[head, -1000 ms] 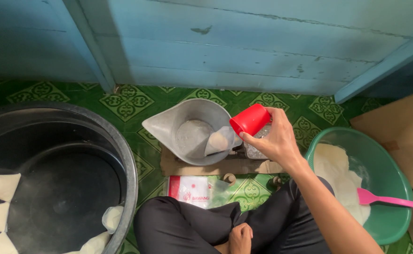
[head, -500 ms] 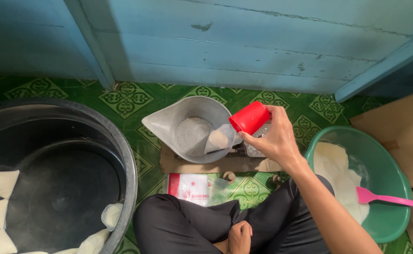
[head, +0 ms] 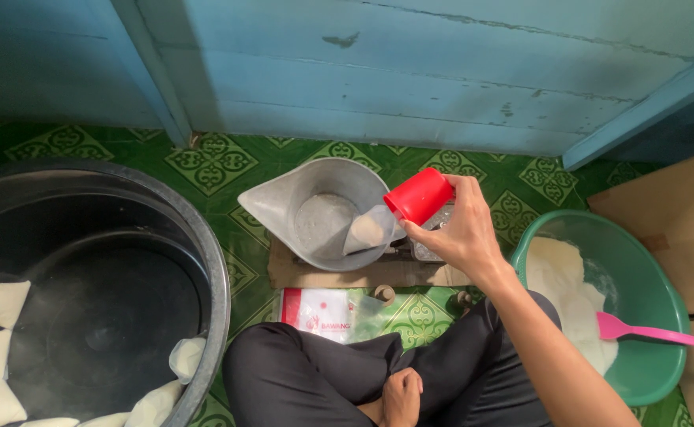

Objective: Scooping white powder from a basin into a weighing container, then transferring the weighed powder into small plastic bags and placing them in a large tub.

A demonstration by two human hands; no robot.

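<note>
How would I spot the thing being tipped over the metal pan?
Start at the blue plank wall; below it a grey metal pan sits on the green patterned floor. At its right rim the right hand tilts a small cup, the only bright red thing there.

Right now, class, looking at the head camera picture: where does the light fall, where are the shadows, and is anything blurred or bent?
Head view: sunlight brightens the right side, on the green basin and cardboard; the black tub and left wall sit in shade. The right hand with the red cup casts a soft shadow by the metal scoop pan. Focus is sharp; wall planks bow slightly from the wide lens.
</note>
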